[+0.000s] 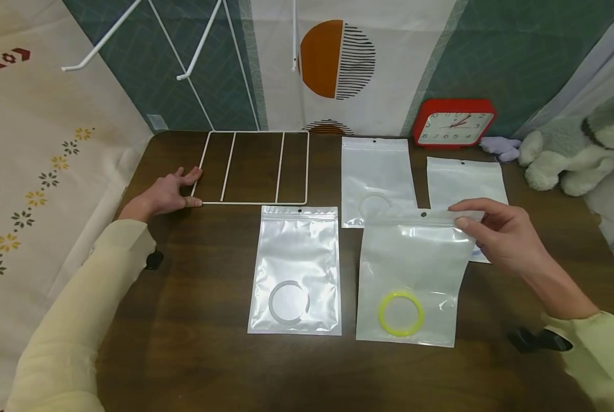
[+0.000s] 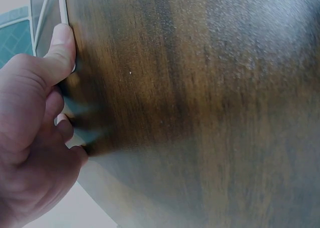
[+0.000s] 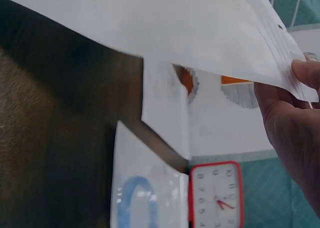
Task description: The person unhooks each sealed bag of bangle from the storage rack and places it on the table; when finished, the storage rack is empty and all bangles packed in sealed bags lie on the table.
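In the head view my right hand (image 1: 507, 234) pinches the top right corner of a white zip-lock bag (image 1: 410, 257). The bag hangs tilted above the table, with a yellow ring (image 1: 401, 313) showing through its front. At the left, my left hand (image 1: 165, 194) touches the near left corner of a white wire rack's base (image 1: 255, 203), thumb and fingers spread. Thumb (image 2: 61, 43) contact with the wire shows in the left wrist view. A silvery zip-lock bag (image 1: 298, 246) with a pale ring inside lies flat between the hands.
Two more zip-lock bags (image 1: 376, 166) (image 1: 466, 177) lie behind the lifted one, partly covered. A red clock (image 1: 455, 123) stands at the back, beside a small purple toy (image 1: 501, 147) and a grey plush toy (image 1: 569, 146). White wire hooks (image 1: 198, 51) jut out overhead.
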`<state>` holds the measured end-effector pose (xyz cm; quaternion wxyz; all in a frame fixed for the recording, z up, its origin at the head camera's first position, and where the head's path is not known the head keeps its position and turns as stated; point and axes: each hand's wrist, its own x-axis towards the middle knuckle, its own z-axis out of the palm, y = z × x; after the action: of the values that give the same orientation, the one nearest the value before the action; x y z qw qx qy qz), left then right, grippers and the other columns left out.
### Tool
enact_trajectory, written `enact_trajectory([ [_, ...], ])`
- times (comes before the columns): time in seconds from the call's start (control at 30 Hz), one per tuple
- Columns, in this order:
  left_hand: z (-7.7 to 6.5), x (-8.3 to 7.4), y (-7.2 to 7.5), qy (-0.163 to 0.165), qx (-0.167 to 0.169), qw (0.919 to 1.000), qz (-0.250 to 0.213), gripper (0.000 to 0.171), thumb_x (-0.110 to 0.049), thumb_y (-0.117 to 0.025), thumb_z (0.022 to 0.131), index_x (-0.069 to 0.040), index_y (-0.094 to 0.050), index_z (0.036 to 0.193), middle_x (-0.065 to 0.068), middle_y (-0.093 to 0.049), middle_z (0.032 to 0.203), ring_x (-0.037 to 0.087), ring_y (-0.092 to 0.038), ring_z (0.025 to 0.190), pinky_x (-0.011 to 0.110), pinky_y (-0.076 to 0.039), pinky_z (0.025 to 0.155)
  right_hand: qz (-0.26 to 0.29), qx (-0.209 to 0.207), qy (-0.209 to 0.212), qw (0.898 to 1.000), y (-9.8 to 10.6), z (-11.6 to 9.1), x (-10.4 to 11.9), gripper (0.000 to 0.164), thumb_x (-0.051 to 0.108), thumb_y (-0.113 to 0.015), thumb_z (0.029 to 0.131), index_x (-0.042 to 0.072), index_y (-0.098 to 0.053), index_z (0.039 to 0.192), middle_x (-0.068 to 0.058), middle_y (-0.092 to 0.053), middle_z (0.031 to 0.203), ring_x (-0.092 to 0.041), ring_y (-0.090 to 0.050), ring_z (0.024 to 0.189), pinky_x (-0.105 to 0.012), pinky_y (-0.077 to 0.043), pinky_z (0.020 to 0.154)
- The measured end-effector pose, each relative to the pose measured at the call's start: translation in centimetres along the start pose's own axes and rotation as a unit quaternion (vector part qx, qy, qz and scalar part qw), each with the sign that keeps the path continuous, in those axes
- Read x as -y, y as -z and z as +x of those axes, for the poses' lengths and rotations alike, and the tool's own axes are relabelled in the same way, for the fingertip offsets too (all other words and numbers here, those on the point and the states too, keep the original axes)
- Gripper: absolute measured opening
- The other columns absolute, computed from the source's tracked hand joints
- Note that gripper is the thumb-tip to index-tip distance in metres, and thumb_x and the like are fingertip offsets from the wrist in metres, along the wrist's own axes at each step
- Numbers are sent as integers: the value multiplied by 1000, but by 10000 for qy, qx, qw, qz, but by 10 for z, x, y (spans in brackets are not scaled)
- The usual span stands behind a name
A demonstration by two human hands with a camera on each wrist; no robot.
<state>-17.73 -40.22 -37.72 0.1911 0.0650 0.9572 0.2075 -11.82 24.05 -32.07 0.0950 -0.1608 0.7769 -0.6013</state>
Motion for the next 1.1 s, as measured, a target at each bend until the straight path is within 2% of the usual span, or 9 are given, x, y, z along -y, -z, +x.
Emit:
enact_trajectory([
  [0.17,0,0,0,-27,-3,10000,27,86,-27,-73,93,-1,-20,156,25,-16,158,56,-4,143,72,-5,109,-585,55,-183,9981,-5,5,-13,33,-1,-63,97,24,-74,115,-5,-40,55,-21,-35,47,-37,-27,41],
  [0.33,-1,-1,0,-33,28,10000,-50,85,-25,-72,94,-1,-20,156,23,-16,159,53,-2,145,72,-4,109,-790,142,-164,9966,-13,9,-24,27,2,-65,97,21,-73,114,-5,-40,53,-21,-36,47,-36,-30,41],
  [0.47,-1,-2,0,-26,66,9999,-90,85,-25,-71,95,-1,-18,157,22,-14,160,50,0,146,72,-2,109,-923,181,-134,9955,-17,10,-30,23,5,-65,97,17,-73,115,-3,-50,65,-21,-38,52,-35,-32,43],
  [0.6,-1,-2,0,-27,53,9999,-84,84,-24,-71,95,-1,-18,156,23,-14,159,51,-1,146,71,-3,109,-1042,189,-118,9943,-21,11,-35,20,8,-66,98,10,-72,116,6,-65,93,-19,-42,64,-33,-36,50],
  [0.73,-1,-2,0,12,71,9999,-139,85,-24,-72,94,-1,-18,156,26,-12,159,52,0,145,71,-1,109,-1127,201,-161,9933,-24,12,-39,20,9,-66,97,7,-70,117,15,-66,110,-18,-46,74,-29,-40,54],
  [0.83,-1,-2,-1,38,84,9998,-159,85,-24,-72,94,-2,-18,156,27,-11,159,52,0,145,71,-1,109,-1160,174,-157,9930,-26,12,-43,21,8,-67,97,5,-70,117,15,-66,109,-18,-46,73,-29,-40,54],
  [0.9,-1,-2,-1,32,73,9999,-146,85,-24,-72,94,-2,-18,157,26,-12,159,51,0,145,71,-2,109,-1276,129,-88,9917,-28,12,-44,21,7,-68,96,5,-70,117,13,-67,102,-19,-46,67,-30,-40,51],
  [1.03,-1,-2,-1,19,63,9999,-116,86,-25,-72,94,-2,-18,157,25,-12,159,51,0,146,72,-2,109,-1544,-5,268,9876,-35,13,-48,21,3,-71,93,5,-71,114,7,-64,81,-18,-42,56,-30,-36,46],
  [1.1,-1,-1,-1,15,63,9999,-114,86,-25,-72,94,-2,-18,157,24,-13,159,50,0,146,72,-2,109,-1619,-53,540,9853,-38,13,-50,23,-3,-71,90,4,-72,112,3,-63,77,-16,-40,52,-29,-35,45],
])
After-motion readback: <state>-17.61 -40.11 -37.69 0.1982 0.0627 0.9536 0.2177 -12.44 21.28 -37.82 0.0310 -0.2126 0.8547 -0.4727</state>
